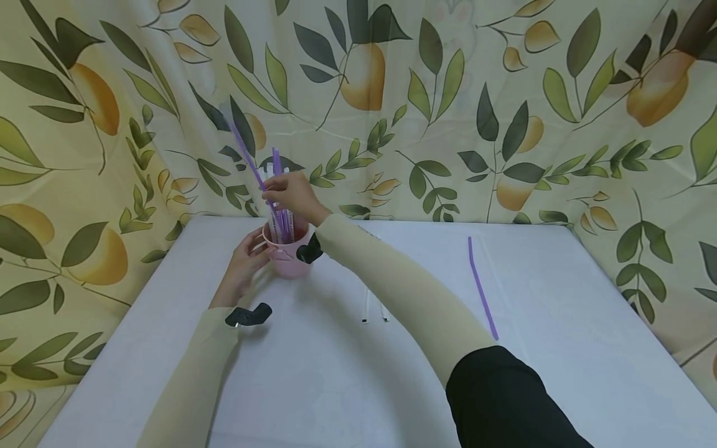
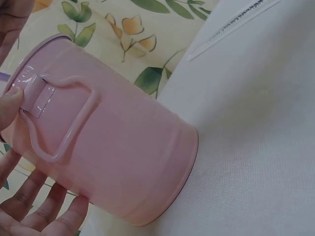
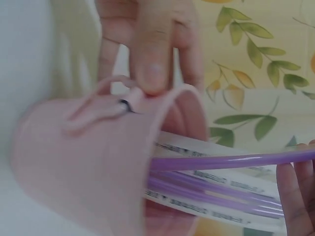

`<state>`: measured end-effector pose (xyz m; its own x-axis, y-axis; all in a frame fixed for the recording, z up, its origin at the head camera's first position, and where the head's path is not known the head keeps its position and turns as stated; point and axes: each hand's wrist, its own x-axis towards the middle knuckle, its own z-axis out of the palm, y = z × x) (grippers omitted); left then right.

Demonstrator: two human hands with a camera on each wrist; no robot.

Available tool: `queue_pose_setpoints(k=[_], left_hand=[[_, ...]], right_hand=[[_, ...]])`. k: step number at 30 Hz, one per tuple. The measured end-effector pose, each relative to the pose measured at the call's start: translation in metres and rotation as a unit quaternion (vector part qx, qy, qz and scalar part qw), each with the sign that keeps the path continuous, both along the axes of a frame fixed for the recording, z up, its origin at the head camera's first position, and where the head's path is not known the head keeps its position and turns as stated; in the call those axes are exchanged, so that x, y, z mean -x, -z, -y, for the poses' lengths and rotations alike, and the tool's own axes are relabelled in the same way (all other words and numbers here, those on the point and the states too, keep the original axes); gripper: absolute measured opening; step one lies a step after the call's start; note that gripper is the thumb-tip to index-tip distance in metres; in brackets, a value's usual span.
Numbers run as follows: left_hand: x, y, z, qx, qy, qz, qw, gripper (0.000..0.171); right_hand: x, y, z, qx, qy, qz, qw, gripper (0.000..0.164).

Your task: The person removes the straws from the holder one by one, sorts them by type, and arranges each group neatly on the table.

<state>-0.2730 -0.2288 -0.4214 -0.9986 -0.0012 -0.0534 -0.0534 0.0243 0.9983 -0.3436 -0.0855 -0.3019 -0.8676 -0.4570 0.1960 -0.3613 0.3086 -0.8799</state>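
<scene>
A pink metal bucket (image 1: 291,266) stands upright on the white table, holding purple straws and white paper-wrapped straws (image 3: 224,212) with printed lettering. My left hand (image 1: 245,264) holds its left side. In the left wrist view, that thumb presses at the bracket of the wire handle (image 2: 89,110) while the fingers curve round the wall. Above the rim, my right hand (image 1: 295,196) pinches a bendy-looking purple straw (image 1: 243,148), which leans up to the left. The right wrist view shows this straw's lower end inside the bucket mouth.
Another purple straw (image 1: 483,289) lies on the right of the table (image 1: 313,386). White wrapped straws (image 1: 366,305) lie mid-table, partly hidden under my right forearm. A leaf-and-fruit patterned curtain (image 1: 358,143) hangs behind the table's far edge.
</scene>
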Motion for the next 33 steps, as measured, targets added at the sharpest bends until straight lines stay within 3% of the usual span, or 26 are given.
queue_pose_setpoints(k=[9, 17, 33], left_hand=[[0.0, 0.0, 0.0, 0.002, 0.003, -0.007, 1.0, 0.067], [-0.002, -0.002, -0.001, 0.002, 0.006, -0.011, 0.9999, 0.067], [-0.001, -0.001, -0.002, 0.013, -0.001, -0.007, 0.9999, 0.067]], right_hand=[[0.008, -0.026, -0.01, 0.035, 0.018, 0.03, 0.999, 0.026], [0.009, -0.046, -0.029, 0.048, 0.007, 0.013, 0.999, 0.028], [0.004, -0.06, -0.084, 0.033, -0.005, -0.001, 0.999, 0.026]])
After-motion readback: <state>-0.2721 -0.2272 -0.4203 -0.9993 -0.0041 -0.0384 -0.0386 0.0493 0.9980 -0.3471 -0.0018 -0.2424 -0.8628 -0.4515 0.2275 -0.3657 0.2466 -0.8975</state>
